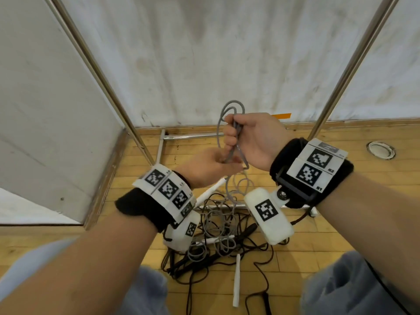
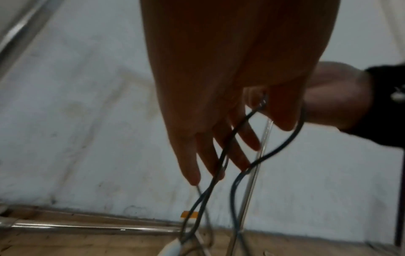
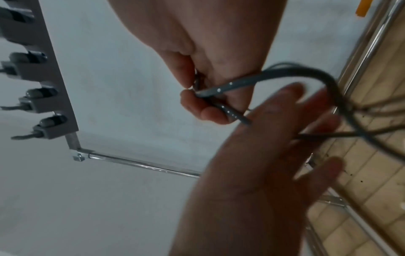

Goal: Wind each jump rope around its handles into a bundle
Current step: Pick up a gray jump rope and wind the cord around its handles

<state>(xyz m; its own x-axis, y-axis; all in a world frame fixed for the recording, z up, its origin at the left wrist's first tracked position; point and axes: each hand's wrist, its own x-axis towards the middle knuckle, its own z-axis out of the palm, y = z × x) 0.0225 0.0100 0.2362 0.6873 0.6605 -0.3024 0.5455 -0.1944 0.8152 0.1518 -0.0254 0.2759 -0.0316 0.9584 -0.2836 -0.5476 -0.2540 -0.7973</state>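
A grey jump rope (image 1: pixel 230 154) hangs in the air above a pile on the floor. My right hand (image 1: pixel 231 137) grips several of its strands in a fist, and a loop sticks up above the knuckles. The right wrist view shows those fingers curled round the grey rope (image 3: pixel 230 84). Just below, my left hand (image 1: pixel 218 162) lies palm up with straight, spread fingers (image 2: pixel 219 138) touching the hanging strands (image 2: pixel 222 155). One white handle (image 1: pixel 210 190) of this rope dangles under the left hand.
A tangle of grey and black ropes (image 1: pixel 218 235) lies on the wooden floor between my knees, with a loose white handle (image 1: pixel 236 280) in front. Slanted metal poles (image 1: pixel 102 71) (image 1: pixel 350 71) and white walls enclose the space. A floor drain (image 1: pixel 381 150) sits at the right.
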